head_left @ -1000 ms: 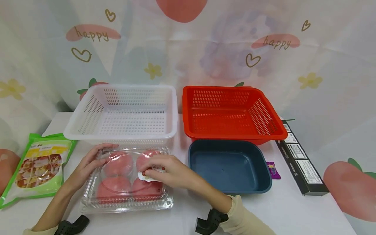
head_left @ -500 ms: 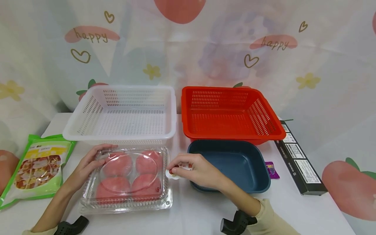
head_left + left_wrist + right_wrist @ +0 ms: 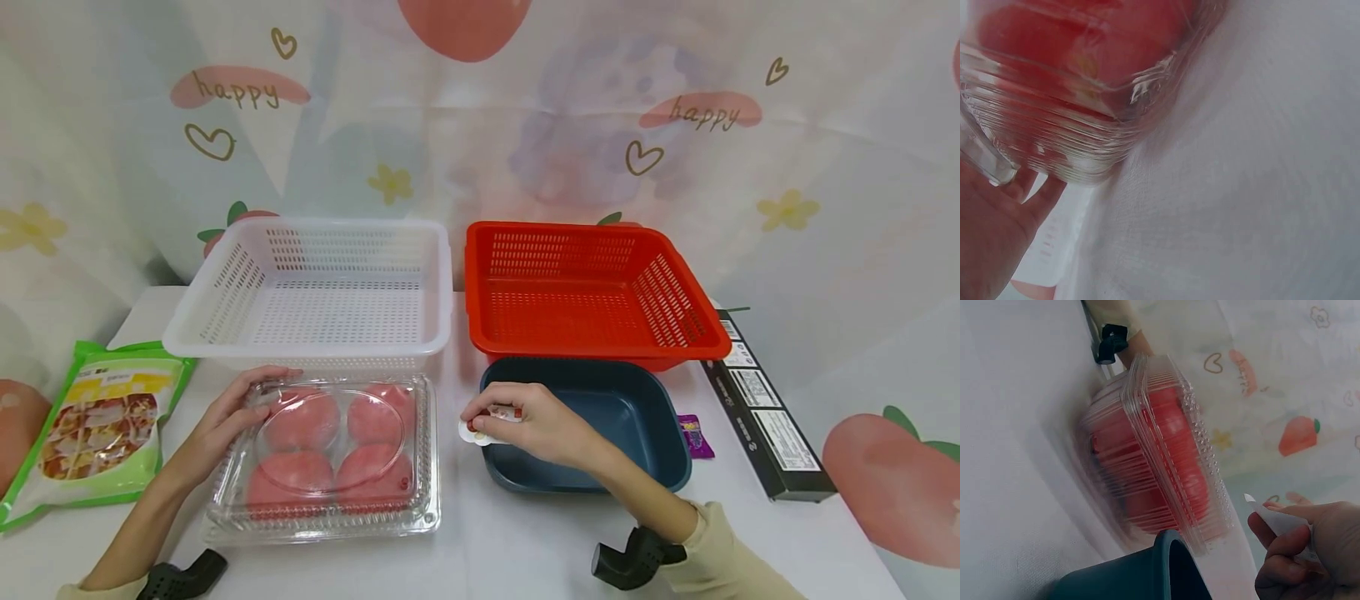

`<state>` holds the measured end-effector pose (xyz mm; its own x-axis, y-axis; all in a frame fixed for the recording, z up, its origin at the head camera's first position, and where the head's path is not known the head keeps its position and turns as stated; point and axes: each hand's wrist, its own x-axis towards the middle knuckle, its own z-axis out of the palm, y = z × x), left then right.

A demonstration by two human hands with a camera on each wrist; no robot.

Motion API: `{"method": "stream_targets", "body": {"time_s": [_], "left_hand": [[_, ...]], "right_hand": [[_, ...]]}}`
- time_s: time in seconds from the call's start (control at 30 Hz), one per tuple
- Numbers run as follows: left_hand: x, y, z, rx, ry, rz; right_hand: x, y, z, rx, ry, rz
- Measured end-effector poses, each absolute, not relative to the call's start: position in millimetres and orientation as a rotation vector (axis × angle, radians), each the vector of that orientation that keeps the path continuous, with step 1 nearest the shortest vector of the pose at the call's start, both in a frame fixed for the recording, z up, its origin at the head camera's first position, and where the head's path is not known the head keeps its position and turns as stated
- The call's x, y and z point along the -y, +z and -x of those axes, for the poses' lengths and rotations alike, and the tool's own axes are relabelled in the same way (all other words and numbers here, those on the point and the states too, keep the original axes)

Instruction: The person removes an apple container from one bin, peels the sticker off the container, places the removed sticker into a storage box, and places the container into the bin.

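A clear plastic clamshell container point(image 3: 341, 527) with several round red fruits point(image 3: 375, 475) under its closed lid lies before me on the left. My left hand point(image 3: 225, 425) holds its far left corner, thumb over the lid; in the left wrist view the fingers pass under the rim. To the container's right, my right hand point(image 3: 547, 429) pinches a small white label point(image 3: 472, 433) with reddish print between thumb and fingers, above the left rim of a dark blue basin point(image 3: 585, 479). The right wrist view shows the label's plain white side point(image 3: 1280, 520).
Behind stand a white perforated basket point(image 3: 307, 346) and a red one point(image 3: 600, 342). A green food bag point(image 3: 97, 417) lies at far left. On the right are a small purple packet point(image 3: 696, 436) and a long black box point(image 3: 772, 408). A printed cloth point(image 3: 480, 133) hangs behind.
The label has come away from the lid; my right hand has carried it rightward, from above the container to the blue basin's left rim. My left hand keeps its hold.
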<state>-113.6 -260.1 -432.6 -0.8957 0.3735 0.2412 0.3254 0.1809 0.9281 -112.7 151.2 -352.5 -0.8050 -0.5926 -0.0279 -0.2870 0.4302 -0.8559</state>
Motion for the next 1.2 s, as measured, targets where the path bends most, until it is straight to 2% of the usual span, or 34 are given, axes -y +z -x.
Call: {"method": "stream_targets", "body": {"time_s": [0.9, 1.2], "left_hand": [[262, -433, 114, -2.381, 1.849, -0.666], [262, -432, 114, -2.367, 1.855, -0.645]], "right_hand": [[-181, -357, 126, -2.448, -1.204, 0.745], [-201, -372, 137, -2.501, -1.050, 0.788]]}}
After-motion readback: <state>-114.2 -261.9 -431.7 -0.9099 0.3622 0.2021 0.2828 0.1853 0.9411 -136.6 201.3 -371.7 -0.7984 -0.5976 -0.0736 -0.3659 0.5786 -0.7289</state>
